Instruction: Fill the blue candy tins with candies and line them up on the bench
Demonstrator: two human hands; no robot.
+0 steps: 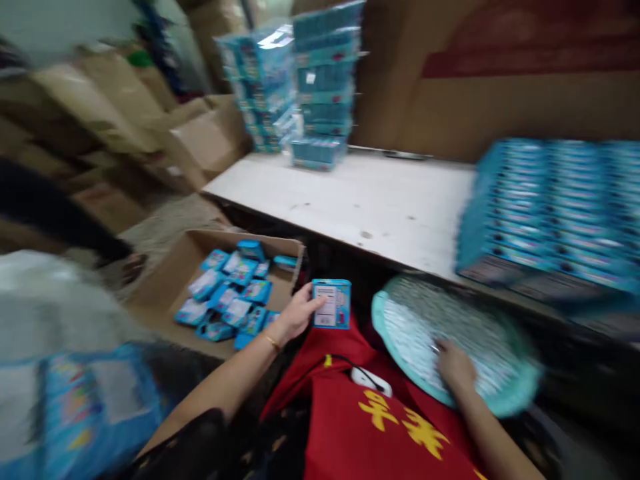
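Observation:
My left hand (298, 312) grips a small flat blue box (332, 304) by its left edge, thumb across the printed white panel that faces me. The box is upright, above my red apron (345, 400). On the right, my right hand (456, 369) reaches into a round turquoise basin (525, 390). The basin holds a heap of small white and silvery pieces (410, 333), too blurred to name. My right fingers are curled down into that heap; whatever they pinch is hidden.
An open cardboard box (160, 280) with several blue boxes (240, 287) stands at left. Behind is a white table (375, 200) with wrapped stacks of blue boxes (327, 80) and rows of more boxes (530, 207). A blue printed bag (100, 407) lies front left.

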